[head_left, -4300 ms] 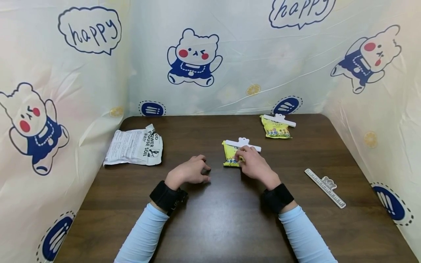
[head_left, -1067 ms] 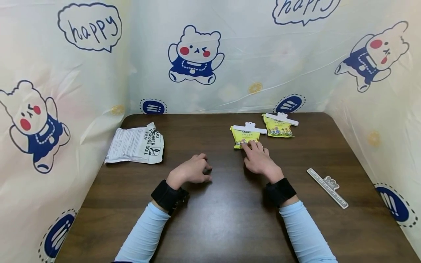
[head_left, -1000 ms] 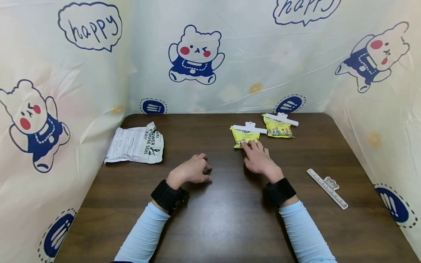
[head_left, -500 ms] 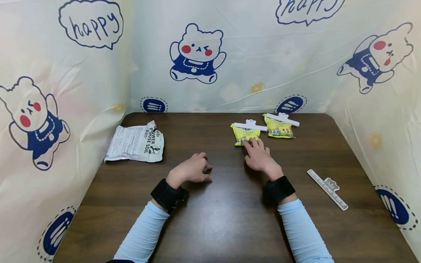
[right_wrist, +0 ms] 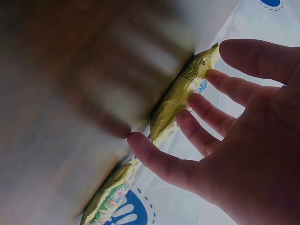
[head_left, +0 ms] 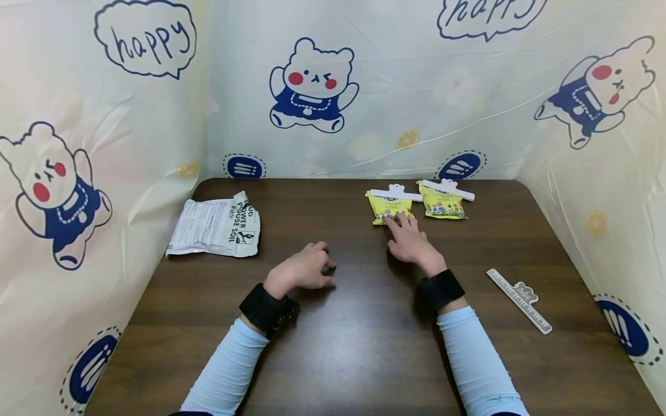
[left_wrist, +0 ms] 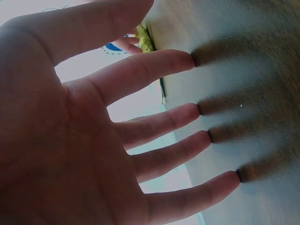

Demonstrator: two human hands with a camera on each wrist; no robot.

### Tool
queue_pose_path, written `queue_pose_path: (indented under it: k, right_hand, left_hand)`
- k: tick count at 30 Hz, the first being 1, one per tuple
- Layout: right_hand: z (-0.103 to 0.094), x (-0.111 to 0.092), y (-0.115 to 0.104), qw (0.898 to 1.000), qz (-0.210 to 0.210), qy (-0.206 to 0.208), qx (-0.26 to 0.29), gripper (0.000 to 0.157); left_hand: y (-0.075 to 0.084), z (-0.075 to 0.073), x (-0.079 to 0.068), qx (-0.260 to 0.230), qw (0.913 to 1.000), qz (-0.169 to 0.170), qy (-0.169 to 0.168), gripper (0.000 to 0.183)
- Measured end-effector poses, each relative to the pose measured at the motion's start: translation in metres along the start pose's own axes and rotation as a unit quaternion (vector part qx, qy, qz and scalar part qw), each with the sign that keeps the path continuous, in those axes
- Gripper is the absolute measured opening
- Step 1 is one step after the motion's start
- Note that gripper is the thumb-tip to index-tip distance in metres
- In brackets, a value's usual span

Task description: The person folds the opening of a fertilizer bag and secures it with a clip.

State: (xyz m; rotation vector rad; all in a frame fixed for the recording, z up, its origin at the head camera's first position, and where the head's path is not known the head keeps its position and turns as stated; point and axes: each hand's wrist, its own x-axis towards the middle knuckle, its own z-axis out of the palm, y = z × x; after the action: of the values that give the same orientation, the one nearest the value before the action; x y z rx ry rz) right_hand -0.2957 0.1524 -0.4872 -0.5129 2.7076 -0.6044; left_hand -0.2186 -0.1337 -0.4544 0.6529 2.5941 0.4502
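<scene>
The yellow packet [head_left: 384, 207] is lying right of the upper centre of the frame on the dark table [head_left: 338, 358], a long white clip [head_left: 396, 195] running across its far edge. It is probably weighing little, its crinkled film looking soft and perhaps slippery (what is filling it, nothing here is showing). The clip's rigid bar is seeming the surest place for taking hold; pinching the packet's two sides should be working too, though squeezing its middle may be creasing it.

The right hand [head_left: 411, 242] is reaching in from the lower right, fingers extending away from the wearer and touching the packet's near edge. It is gripping nothing: in the right wrist view the fingers are spreading apart, the thumb standing off. Left of it, near the centre of the frame, the left hand [head_left: 304, 267] is resting its spread fingertips on the table, holding nothing.
</scene>
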Motion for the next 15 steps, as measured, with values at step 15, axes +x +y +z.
queue_pose_path:
  k: [15]
  right_hand:
    - [-0.004, 0.008, 0.003, 0.999, 0.011, -0.047, -0.018, 0.069]
  left_hand:
    - [-0.003, 0.003, 0.001, 0.000, 1.0000, -0.006, 0.001, 0.045]
